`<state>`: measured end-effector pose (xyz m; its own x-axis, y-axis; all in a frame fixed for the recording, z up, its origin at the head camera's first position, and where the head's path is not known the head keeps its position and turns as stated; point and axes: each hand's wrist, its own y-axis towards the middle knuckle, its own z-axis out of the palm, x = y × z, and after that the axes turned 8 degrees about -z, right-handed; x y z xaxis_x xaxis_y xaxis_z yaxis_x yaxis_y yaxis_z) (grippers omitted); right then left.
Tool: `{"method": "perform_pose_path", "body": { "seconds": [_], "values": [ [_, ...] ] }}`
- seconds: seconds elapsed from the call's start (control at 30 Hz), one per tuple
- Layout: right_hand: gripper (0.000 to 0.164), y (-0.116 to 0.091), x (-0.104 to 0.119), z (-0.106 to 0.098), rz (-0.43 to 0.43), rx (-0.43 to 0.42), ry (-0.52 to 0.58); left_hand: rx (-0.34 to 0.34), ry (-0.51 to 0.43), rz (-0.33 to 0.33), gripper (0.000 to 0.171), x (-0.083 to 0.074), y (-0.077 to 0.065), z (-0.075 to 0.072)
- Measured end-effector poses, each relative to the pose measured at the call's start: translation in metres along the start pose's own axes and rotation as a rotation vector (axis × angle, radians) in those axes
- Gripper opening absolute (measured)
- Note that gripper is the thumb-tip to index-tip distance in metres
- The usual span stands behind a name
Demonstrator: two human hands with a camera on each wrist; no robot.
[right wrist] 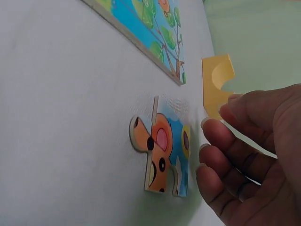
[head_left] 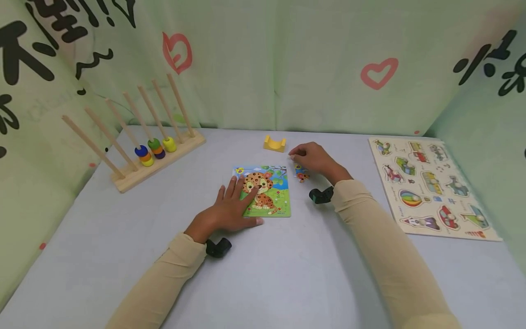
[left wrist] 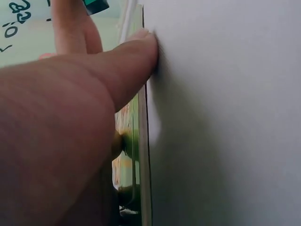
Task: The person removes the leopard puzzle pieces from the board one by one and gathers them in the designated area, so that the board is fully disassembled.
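Observation:
A square puzzle board (head_left: pixel 267 205) with a spotted leopard picture lies flat on the table. My left hand (head_left: pixel 231 208) rests on its left part with fingers spread, covering some of the picture; the thumb reaches past the near edge. In the left wrist view, that thumb (left wrist: pixel 127 66) lies alongside the board's edge. Right of the board lies a loose puzzle piece (right wrist: pixel 162 157) with part of an orange animal's face and blue on it. My right hand (head_left: pixel 314 157) hovers beside this piece, fingers loosely bent and apart from it, with nothing between them.
A yellow arched block (head_left: pixel 274 144) stands behind the board. At the left is a wooden peg rack (head_left: pixel 164 165) with colored rings on some pegs. A large picture puzzle board (head_left: pixel 394 183) lies at the right. Green cloth (head_left: pixel 320 105) hangs behind the table.

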<state>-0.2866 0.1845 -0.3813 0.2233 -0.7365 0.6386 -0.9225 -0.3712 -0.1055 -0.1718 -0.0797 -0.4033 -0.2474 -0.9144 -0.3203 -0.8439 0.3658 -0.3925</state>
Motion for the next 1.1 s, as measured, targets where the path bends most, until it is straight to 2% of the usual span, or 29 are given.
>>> {"method": "perform_pose_path", "body": {
  "seconds": [0.43, 1.1],
  "values": [
    [0.027, 0.007, 0.026, 0.009, -0.115, 0.021, 0.036, 0.01, 0.0, 0.019, 0.083, 0.002, -0.001, -0.002],
    [0.024, 0.015, 0.048, 0.025, -0.198, 0.151, 0.051, -0.017, 0.0, 0.039, 0.08, 0.004, -0.001, 0.0]
  ]
}}
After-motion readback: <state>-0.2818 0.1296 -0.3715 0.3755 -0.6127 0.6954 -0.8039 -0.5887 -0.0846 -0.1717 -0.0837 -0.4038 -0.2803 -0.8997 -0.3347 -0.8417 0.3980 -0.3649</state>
